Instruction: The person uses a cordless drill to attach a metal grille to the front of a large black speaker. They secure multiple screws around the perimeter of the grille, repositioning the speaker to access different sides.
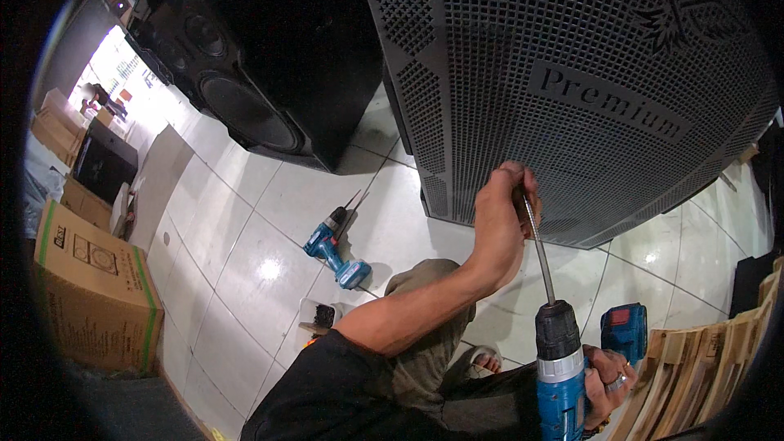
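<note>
My right hand (606, 385) grips a blue cordless drill (563, 367) near the lower edge, its long metal bit (539, 245) pointing up and away. My left hand (502, 216) is closed around the tip of that bit, pressed against the lower edge of a big black perforated metal speaker grille (572, 82). The bit's end is hidden by my fingers. My left forearm crosses above my bent knee.
A second blue drill (335, 245) lies on the white tiled floor (245, 261). Black speaker cabinets (261, 57) stand behind it. Cardboard boxes (94, 294) sit at the left, wooden slats (702, 367) at the lower right. A small dark object (322, 316) lies near my knee.
</note>
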Available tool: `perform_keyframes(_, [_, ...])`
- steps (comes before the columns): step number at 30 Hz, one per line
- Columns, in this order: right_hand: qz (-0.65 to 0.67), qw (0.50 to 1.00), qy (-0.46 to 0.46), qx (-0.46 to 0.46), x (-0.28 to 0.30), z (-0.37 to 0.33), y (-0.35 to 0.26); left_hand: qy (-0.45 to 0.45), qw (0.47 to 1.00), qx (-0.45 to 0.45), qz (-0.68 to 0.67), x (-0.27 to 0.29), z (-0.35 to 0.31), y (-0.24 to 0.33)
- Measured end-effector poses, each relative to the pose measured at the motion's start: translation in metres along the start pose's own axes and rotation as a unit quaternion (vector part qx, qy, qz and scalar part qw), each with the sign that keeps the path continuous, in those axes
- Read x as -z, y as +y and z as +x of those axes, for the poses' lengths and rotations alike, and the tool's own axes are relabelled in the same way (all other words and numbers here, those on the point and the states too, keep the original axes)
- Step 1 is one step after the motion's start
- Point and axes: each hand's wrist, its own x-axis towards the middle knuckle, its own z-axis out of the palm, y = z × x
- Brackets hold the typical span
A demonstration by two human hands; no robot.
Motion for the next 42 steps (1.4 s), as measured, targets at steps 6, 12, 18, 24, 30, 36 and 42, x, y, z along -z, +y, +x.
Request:
perform_keyframes(6, [-0.015, 1.0, -0.003, -0.01, 0.002, 0.001, -0.002, -0.016, 1.0, -0.008, 0.001, 0.0, 0.0, -0.001])
perform_keyframes(12, [-0.006, 1.0, -0.002, -0.003, 0.002, 0.002, -0.003, -0.011, 1.0, -0.013, 0.006, -0.002, -0.003, 0.002])
perform_keyframes(18, [-0.017, 1.0, -0.006, 0.014, 0.002, -0.002, 0.001, -0.026, 0.999, -0.02, 0.013, 0.0, -0.003, 0.001])
perform_keyframes(24, [0.006, 1.0, 0.002, 0.023, 0.003, -0.001, 0.002, -0.009, 1.0, -0.015, 0.008, -0.003, -0.005, 0.002])
perform_keyframes(30, [-0.033, 0.999, 0.003, -0.002, 0.003, -0.001, -0.005, -0.013, 1.0, -0.015, 0.01, -0.003, -0.005, 0.003])
perform_keyframes(36, [-0.015, 1.0, 0.001, -0.011, 0.003, -0.006, -0.003, -0.018, 1.0, -0.019, 0.004, -0.003, -0.005, 0.002])
perform_keyframes(42, [-0.002, 1.0, -0.022, -0.001, 0.006, -0.004, 0.001, -0.01, 1.0, -0.011, 0.007, -0.002, -0.005, 0.003])
